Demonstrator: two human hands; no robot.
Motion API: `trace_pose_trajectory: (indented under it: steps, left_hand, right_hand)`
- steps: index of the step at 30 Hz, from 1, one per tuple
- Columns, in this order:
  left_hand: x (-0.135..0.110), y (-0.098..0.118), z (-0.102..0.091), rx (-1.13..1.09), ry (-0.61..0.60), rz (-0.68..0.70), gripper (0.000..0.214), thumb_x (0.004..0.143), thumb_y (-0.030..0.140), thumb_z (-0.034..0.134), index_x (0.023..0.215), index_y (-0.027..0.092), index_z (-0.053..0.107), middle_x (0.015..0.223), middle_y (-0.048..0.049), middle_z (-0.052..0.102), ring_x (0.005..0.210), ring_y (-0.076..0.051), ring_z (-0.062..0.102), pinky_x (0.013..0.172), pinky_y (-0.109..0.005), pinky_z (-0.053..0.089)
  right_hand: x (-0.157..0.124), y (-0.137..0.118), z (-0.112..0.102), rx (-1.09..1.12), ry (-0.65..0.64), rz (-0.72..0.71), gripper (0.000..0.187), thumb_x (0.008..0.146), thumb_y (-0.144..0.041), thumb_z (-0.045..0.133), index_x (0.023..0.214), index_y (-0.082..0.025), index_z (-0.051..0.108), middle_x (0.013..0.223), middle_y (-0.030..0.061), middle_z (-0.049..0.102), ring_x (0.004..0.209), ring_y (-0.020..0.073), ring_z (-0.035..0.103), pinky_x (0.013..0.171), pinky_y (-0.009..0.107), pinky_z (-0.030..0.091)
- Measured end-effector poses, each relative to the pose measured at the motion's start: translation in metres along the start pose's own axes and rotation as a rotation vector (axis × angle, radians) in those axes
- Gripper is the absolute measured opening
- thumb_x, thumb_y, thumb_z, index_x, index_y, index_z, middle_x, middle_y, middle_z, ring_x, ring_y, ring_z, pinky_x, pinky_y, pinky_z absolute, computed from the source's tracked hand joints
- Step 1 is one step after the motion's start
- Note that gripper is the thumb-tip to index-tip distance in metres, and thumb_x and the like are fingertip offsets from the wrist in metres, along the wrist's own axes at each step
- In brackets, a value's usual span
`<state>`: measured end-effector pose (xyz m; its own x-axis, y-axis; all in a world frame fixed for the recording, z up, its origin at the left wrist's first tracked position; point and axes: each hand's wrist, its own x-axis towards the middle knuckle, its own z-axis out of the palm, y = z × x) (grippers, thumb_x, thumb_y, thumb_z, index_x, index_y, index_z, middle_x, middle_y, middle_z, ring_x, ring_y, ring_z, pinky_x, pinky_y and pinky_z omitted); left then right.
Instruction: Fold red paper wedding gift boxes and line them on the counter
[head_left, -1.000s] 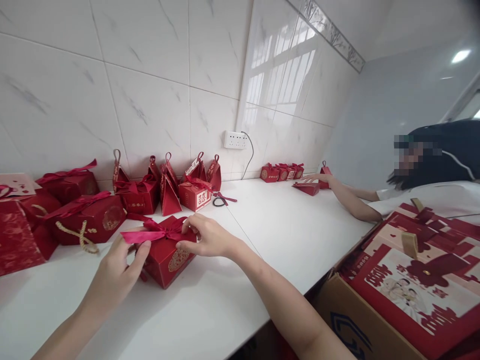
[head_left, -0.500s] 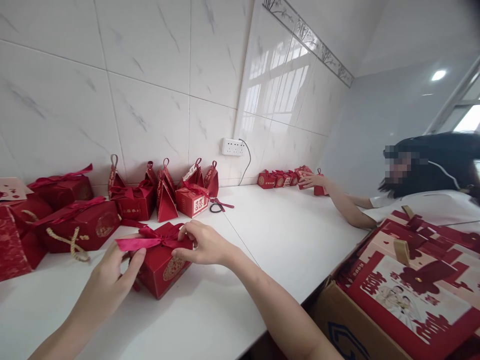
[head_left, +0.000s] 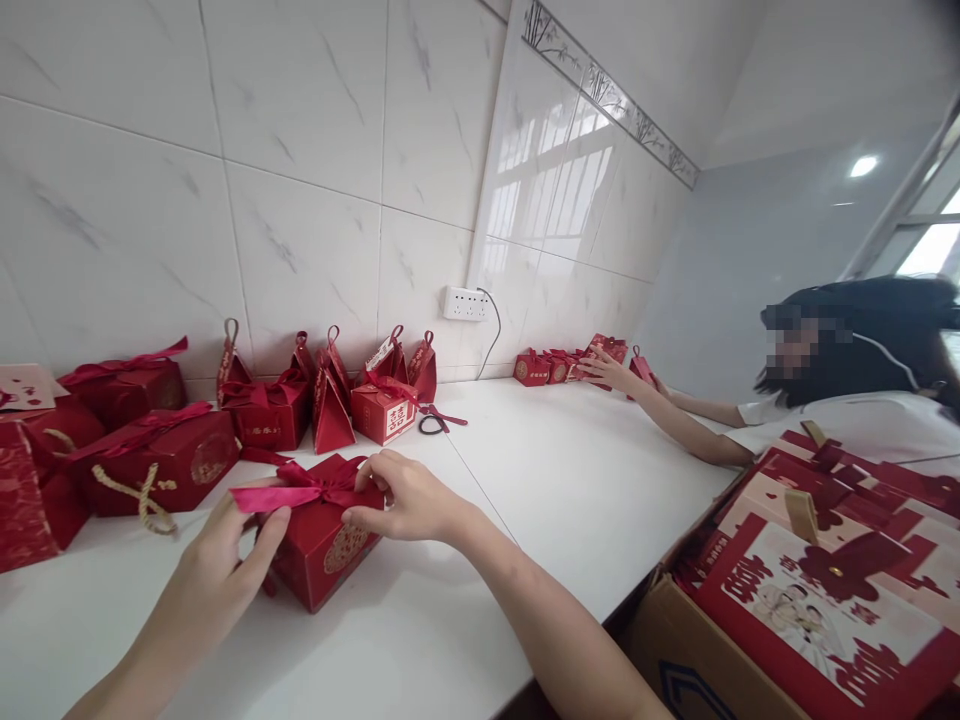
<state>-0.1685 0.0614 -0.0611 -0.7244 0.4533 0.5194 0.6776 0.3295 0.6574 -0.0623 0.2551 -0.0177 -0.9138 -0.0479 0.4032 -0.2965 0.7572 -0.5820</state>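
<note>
A red gift box [head_left: 311, 575] with a gold round emblem on its side stands on the white table in front of me. A pink-red ribbon [head_left: 277, 497] is tied in a bow across its top. My left hand [head_left: 229, 555] grips the box's left side, thumb at the front, with one ribbon tail lying over the fingers. My right hand [head_left: 409, 497] is curled over the box's right top edge, its fingertips against the bow. What lies under the fingers is partly hidden.
Red boxes with bows [head_left: 169, 460] and triangular looped boxes [head_left: 332, 405] line the wall. A black ring [head_left: 431, 425] lies near the wall socket [head_left: 465, 303]. At right, a carton [head_left: 675, 630] holds red gift bags. Behind it, a co-worker's hand [head_left: 607, 372] touches small red boxes.
My hands and the gift box have hardly moved. The view has shifted slightly. At the far right, the co-worker's hands have moved apart, and a red box there has tilted.
</note>
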Motion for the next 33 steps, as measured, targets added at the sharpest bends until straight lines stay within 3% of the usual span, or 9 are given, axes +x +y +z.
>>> trace_pose_trajectory:
  steps: [17,21,29,33]
  left_hand:
    - [0.0,0.001,0.0,-0.019,-0.013,0.019,0.037,0.083,0.052,0.044,0.103,0.023,0.056,0.111,-0.006,0.059,0.101,-0.025,0.056,0.082,-0.033,0.047]
    - [-0.001,0.004,-0.001,-0.017,0.0,-0.001,0.038,0.082,0.053,0.043,0.1,0.023,0.059,0.099,-0.004,0.063,0.092,-0.023,0.058,0.076,-0.031,0.048]
    - [-0.001,0.005,0.0,-0.017,0.017,0.061,0.039,0.084,0.052,0.043,0.103,0.022,0.061,0.093,-0.0039,0.063,0.09,-0.022,0.059,0.074,-0.029,0.048]
    - [-0.002,0.004,0.0,-0.007,0.01,0.073,0.038,0.085,0.05,0.042,0.104,0.023,0.061,0.096,-0.0041,0.063,0.087,-0.021,0.06,0.071,-0.028,0.049]
  right_hand:
    - [0.0,0.0,-0.003,0.097,0.01,0.019,0.024,0.076,-0.039,0.067,0.081,-0.021,0.051,0.077,-0.0023,0.047,0.069,0.0123,0.045,0.064,0.025,0.039]
    - [0.001,0.002,-0.002,0.17,0.019,0.034,0.022,0.081,-0.04,0.06,0.076,-0.02,0.052,0.073,-0.0027,0.047,0.065,0.0113,0.043,0.06,0.024,0.038]
    - [0.0,0.003,0.009,0.041,0.118,-0.003,0.02,0.081,-0.038,0.06,0.076,-0.019,0.053,0.07,-0.0034,0.05,0.062,0.0103,0.048,0.058,0.022,0.041]
    - [0.008,0.024,-0.002,-0.193,0.325,0.089,0.018,0.091,-0.029,0.044,0.083,-0.018,0.056,0.079,0.0022,0.06,0.07,0.0125,0.055,0.066,0.025,0.046]
